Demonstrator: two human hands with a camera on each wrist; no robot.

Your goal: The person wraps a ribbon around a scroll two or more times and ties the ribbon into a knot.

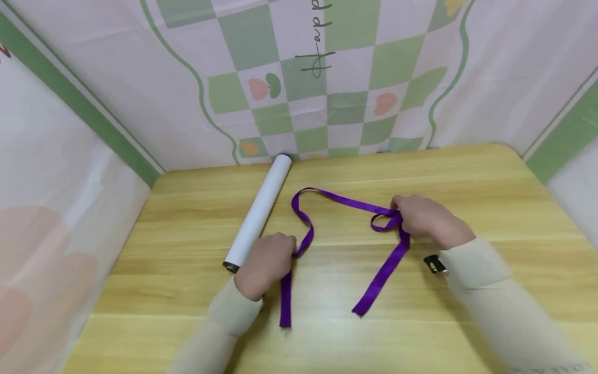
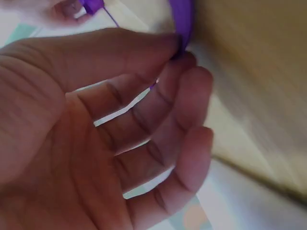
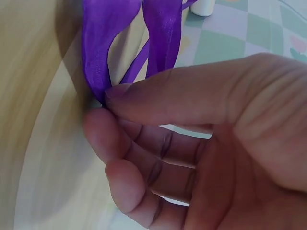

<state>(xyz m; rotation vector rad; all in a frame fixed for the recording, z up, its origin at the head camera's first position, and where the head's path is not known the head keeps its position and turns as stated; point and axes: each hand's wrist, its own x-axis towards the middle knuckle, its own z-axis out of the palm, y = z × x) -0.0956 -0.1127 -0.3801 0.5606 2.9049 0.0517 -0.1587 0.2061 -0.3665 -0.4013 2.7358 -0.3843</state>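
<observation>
Left hand (image 1: 266, 265) and right hand (image 1: 427, 221) pinch purple ribbon (image 1: 382, 278)
Flat, satiny, it curls beside a smooth white tube (image 1: 258, 212).

We find the head view bright and even, with soft shadow beside the cream fabric right sleeve (image 1: 481, 265) and pale sheen on the yellowish wood-grain tabletop (image 1: 327, 296). In our dimmer wrist views, the bare left hand (image 2: 86, 134) and bare right hand (image 3: 216, 158) look shaded; the tabletop blurs.

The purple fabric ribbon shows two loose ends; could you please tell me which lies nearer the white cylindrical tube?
The purple ribbon end beside the left hand; the other end, slanting from the right hand, lies farther from that tube.
</observation>
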